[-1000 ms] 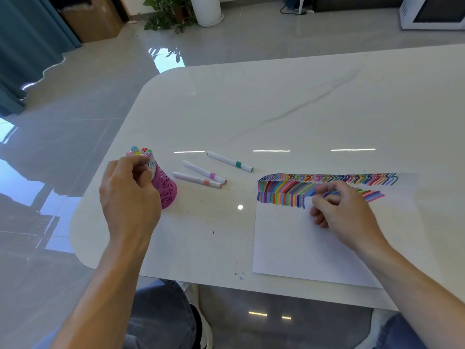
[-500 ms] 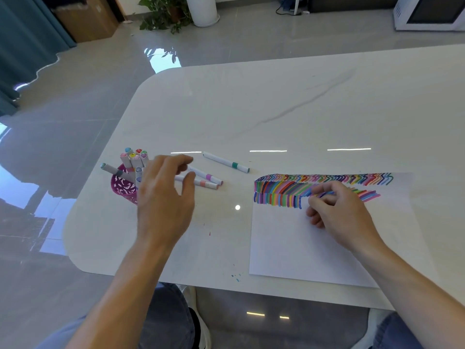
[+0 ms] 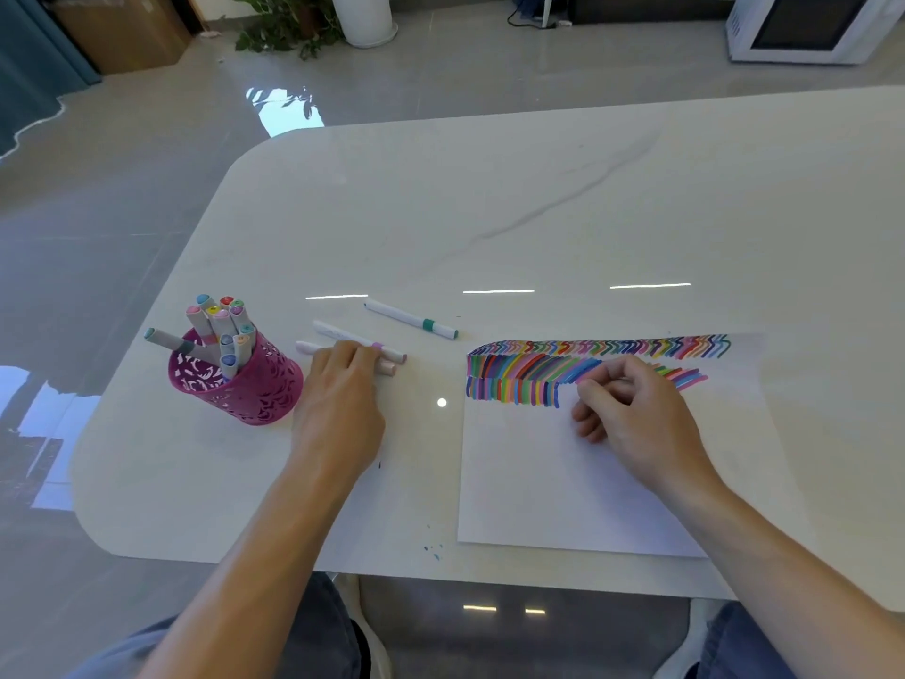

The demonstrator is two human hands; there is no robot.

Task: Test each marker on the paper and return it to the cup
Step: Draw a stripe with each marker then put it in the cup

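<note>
A magenta cut-out cup [image 3: 259,384] stands at the table's left and holds several capped markers [image 3: 221,330]. Right of it lie three loose white markers. My left hand [image 3: 338,409] reaches over two of them, a pink-banded marker [image 3: 338,333] and a peach-tipped marker [image 3: 388,369], fingertips curled down on the nearer one. A green-banded marker [image 3: 412,322] lies apart, farther back. The white paper [image 3: 538,482] carries rows of coloured strokes along its top. My right hand [image 3: 631,414] rests on it as a loose fist beside the strokes, with nothing visible in it.
The white marble table [image 3: 538,203] has a rounded near-left corner, and its front edge is close to my knees. Small ink specks [image 3: 433,551] mark it near the paper's lower left. A potted plant [image 3: 294,27] and a white appliance [image 3: 808,27] stand on the floor behind.
My left hand let go at the cup, where the markers now stand exposed, and swept right onto the two loose markers. The right hand stayed put on the paper.
</note>
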